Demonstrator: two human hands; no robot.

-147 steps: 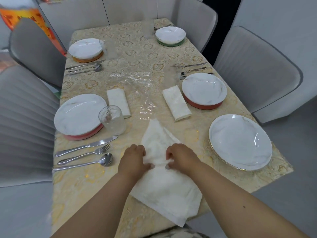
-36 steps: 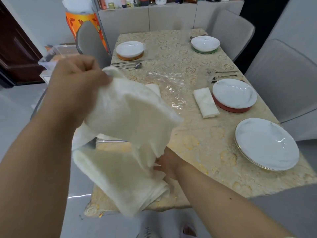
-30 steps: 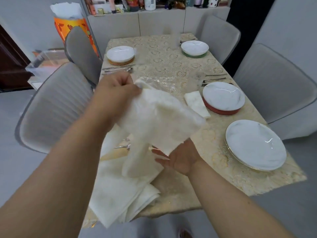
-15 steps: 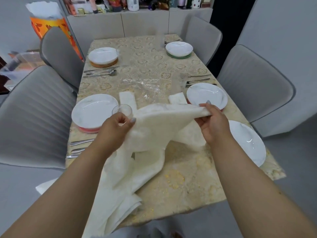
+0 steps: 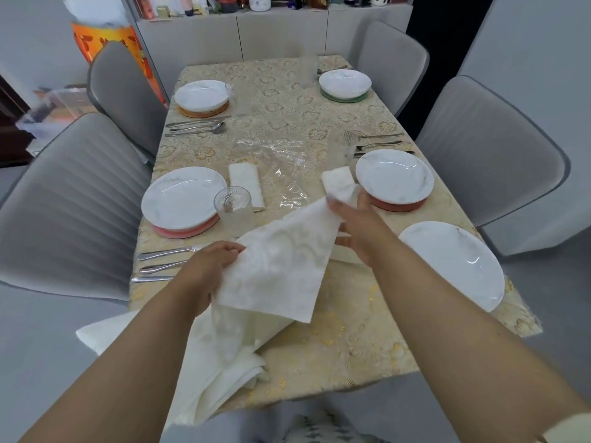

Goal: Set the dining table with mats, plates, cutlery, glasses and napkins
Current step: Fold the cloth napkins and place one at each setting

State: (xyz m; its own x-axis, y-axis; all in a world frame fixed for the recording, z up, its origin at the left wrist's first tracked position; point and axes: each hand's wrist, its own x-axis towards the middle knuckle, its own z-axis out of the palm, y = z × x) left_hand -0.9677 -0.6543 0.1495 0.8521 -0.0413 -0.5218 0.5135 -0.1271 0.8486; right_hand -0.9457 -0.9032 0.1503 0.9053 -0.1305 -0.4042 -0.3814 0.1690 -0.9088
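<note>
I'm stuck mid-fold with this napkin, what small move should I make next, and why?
Probably lower the napkin flat onto the bare tablecloth in front of you. Your left hand and right hand hold it spread in the air, and folding needs a surface.

Home dining room: laid table [image 5: 287,100] in gold cloth, grey upholstered chairs [image 5: 486,148], cluttered sideboard [image 5: 281,30].

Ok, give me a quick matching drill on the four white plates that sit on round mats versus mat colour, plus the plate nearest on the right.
Things:
1. near-left white plate
2. far-left white plate
3. far-right white plate
4. nearest right white plate

States:
A. green mat
B. no mat, straight on the patterned tablecloth
C. pink mat
D. orange mat

Pairs: 1-C, 2-D, 3-A, 4-B
</note>
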